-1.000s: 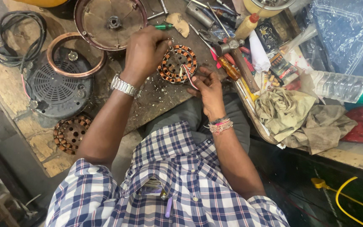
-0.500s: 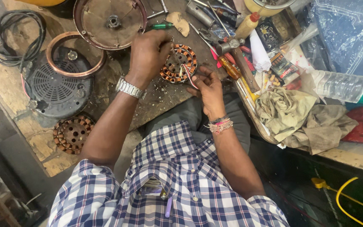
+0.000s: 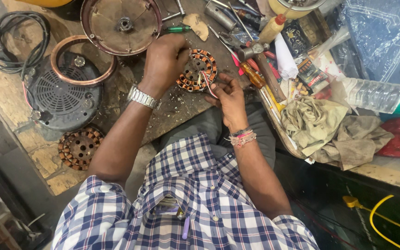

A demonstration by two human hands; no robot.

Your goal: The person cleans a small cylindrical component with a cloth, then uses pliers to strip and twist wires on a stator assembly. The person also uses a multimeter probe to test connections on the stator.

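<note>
Two hands: both work on one copper-wound motor coil (image 3: 197, 70) lying on the workbench (image 3: 172, 109) near its front edge, about midway along.
Left hand (image 3: 164, 59): fingers closed on the left rim of the motor coil, steadying it; a metal wristwatch (image 3: 142, 97) sits on the wrist.
Right hand (image 3: 226, 94): fingertips pinched together on the red and white wires (image 3: 208, 83) at the lower right rim of the coil; thread bracelets (image 3: 242, 137) on the wrist.
Second coil (image 3: 79, 147): lies apart, at the front left edge of the bench.
Fan housing (image 3: 63, 94): black, grilled, left of the left forearm, with a copper-coloured ring (image 3: 60, 51) resting on its far side.
Round cover (image 3: 121, 20): brown, at the far edge, beyond the left hand.
Hammer (image 3: 259, 59): just right of the coil, among screwdrivers.
Rags (image 3: 329, 129): crumpled, toward the right end.
Plastic bottle (image 3: 380, 96): lies on its side beyond the rags.
</note>
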